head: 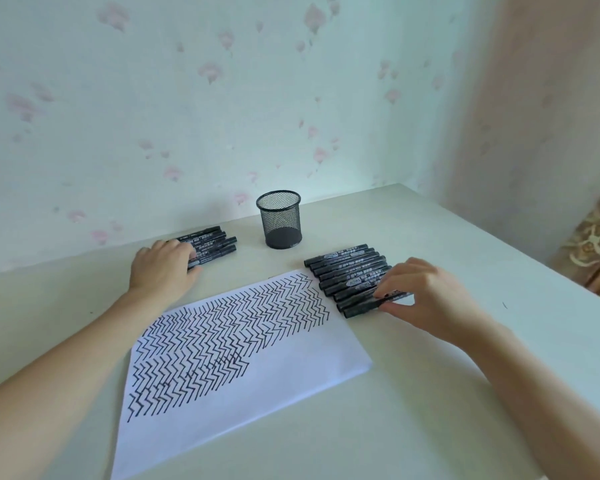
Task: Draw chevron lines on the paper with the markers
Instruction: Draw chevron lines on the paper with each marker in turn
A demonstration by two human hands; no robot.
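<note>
Right hand [426, 296] pinching the nearest marker [368, 304] right of the paper [291, 382]; left hand [163, 268] apparently grasping markers beyond it. Risk: neighbours rolling onto wet chevrons.

Paper [257, 386] lies on the tabletop [430, 427]. Pen cup [283, 220] stands behind the paper, near the wall. Small marker group [212, 242] left of the cup, left hand [163, 268] on its near end. Marker row [350, 277] right of the cup, just beside the paper's far right corner; right hand [426, 296] on the row's near markers.
</note>
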